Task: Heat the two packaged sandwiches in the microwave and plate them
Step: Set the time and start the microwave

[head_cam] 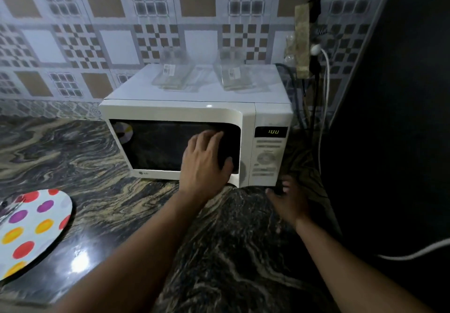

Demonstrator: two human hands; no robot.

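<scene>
A home kitchen: a white microwave (194,127) stands on a dark marbled stone worktop (219,251) against a wall of patterned tiles (117,20), with a polka-dot plate (31,230) nearby and a plug socket strip (303,42) beside the oven.

Microwave (194,127) display (273,131) reads "100" — door logo unreadable.

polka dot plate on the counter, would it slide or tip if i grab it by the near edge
The plate looks thin and flat, so it is probably light and stiff. The counter is glossy, so a push would likely make the plate slide rather than tip. Its rim lies low on the counter, so getting fingers under it may be fiddly.
</scene>
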